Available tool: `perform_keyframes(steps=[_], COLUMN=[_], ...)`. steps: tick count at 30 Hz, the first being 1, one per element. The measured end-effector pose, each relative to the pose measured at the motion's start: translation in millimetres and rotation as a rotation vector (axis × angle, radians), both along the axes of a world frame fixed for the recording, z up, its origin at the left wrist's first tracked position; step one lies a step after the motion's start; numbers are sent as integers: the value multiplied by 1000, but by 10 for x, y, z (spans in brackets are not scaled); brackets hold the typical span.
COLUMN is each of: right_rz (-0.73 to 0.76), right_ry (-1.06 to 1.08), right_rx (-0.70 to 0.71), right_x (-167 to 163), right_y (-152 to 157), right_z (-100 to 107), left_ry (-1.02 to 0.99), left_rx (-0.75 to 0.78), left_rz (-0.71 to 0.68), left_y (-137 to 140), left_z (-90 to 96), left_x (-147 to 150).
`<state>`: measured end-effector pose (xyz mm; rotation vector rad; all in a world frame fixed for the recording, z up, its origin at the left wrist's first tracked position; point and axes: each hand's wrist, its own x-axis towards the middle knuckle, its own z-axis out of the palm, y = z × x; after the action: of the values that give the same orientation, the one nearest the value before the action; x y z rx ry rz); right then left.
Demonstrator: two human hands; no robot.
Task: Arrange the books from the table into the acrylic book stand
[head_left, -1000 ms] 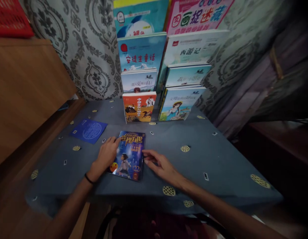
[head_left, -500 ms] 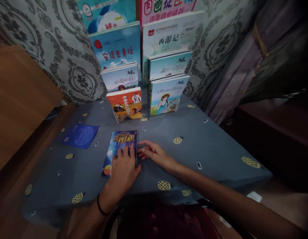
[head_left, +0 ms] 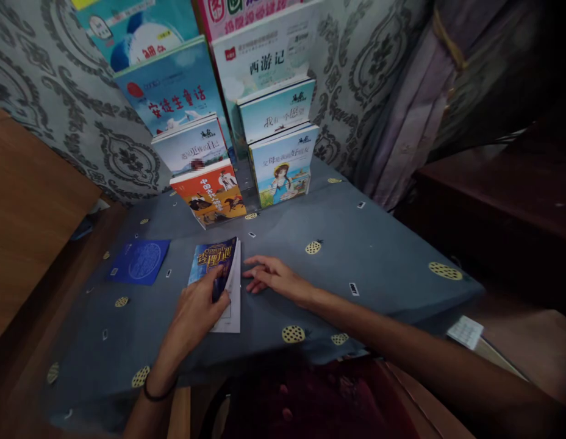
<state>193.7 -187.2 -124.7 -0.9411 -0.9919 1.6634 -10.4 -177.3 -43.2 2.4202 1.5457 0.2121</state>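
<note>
From here I seem to be watching a home: pineapple-print tablecloth below the left hand and right hand, Chinese storybooks standing ahead of both, tied-back curtain beyond the right.

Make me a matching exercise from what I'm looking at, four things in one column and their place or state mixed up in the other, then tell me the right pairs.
Things
1. Book under the left hand
2. Blue sheet
3. Orange book
4. Right hand

Places and states
A. Standing, in front of a pale-covered book
B. Holding nothing, fingers pointing toward a book
C. Lying flat on the tablecloth, left of both hands
D. Cover partly lifted, showing a white page

Right pairs
1-D
2-C
3-A
4-B
</note>
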Motion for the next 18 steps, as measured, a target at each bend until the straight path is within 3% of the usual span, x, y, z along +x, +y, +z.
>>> perform_keyframes(steps=[9, 13, 16, 18], right_rz=[12, 11, 9, 10], right_ry=[2, -28, -72, -128], right_rx=[4, -27, -16, -3], right_x=[-32, -32, -36, -39], right_y=[31, 47, 37, 45], right_z=[-37, -16, 54, 124], left_ry=[163, 220, 294, 239], left_rx=[147, 217, 164, 125], left_rz=[-40, 120, 247, 245], left_y=[-174, 29, 123, 133], left_z=[-46, -68, -99, -123], left_x=[94, -116, -240, -275])
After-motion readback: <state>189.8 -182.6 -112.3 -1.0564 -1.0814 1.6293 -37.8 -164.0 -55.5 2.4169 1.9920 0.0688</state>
